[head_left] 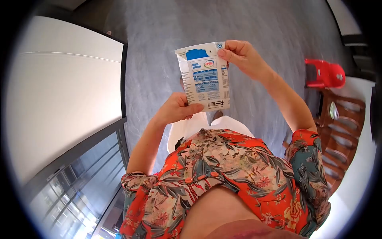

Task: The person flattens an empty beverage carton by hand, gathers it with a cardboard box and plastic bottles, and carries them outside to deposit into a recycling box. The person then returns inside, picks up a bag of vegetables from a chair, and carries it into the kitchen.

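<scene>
The left hand (183, 108) is closed on the lower left corner of a flat white-and-blue printed package (207, 81), its thumb lying across the printed face and its other fingers curled at the edge and behind. The right hand (238, 55) pinches the upper right corner, thumb on the front near a small round blue emblem. The two hands are apart, joined only by the package, which is held up off the floor in front of the body, its printed side toward the camera and tilted slightly. A red-and-green oval logo sits in its upper half, with blue text panels under it and a barcode near the lower right edge.

Below the hands are white trousers (232, 123) and a red floral shirt (246, 163); part of a dark shoe (217, 115) shows beyond the trousers. The floor (159, 32) is grey with pale streaks. At the left stands a large white panel (71, 71) with a dark edge, and under it in the view is a barred glass pane (85, 179) with bright light coming through. At the right, a red plastic seat (326, 73) is near a brown slatted piece of furniture (342, 131), whose exact kind I cannot tell.
</scene>
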A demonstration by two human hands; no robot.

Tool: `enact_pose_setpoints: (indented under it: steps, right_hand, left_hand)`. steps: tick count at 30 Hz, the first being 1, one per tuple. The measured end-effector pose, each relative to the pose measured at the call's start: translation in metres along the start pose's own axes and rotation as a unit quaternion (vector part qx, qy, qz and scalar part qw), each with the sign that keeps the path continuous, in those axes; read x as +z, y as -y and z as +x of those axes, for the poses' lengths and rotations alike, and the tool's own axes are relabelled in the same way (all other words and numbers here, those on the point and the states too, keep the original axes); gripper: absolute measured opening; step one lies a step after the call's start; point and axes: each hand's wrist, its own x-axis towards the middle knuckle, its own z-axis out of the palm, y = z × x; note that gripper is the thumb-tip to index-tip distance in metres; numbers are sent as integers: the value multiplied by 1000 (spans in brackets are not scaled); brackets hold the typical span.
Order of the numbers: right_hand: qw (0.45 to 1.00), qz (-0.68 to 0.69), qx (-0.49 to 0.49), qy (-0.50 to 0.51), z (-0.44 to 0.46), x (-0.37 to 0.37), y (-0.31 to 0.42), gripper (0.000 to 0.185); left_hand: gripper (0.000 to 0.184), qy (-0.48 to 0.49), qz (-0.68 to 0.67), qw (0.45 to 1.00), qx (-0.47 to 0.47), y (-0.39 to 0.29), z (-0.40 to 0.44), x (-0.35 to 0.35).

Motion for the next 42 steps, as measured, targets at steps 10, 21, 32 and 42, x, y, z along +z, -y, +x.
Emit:
enact_pose_setpoints:
  steps: [10,21,32,42]
  right_hand:
    - [999,-25,28,-17,-17,31,-42,19]
    - [995,-1,40,-95,-45,26,-27,18]
    - [997,16,41,-58,-38,28,20,20]
    - [996,-34,51,-60,-37,45,26,22]
  left_hand:
    - [25,-172,-71,971,152,10,15,-20]
    - [24,-155,-92,972,149,-11,26,-12]
    - [18,-263,-45,949,169,-40,2,-10]
    - [20,-259,-89,935,226,-42,-11,-21]
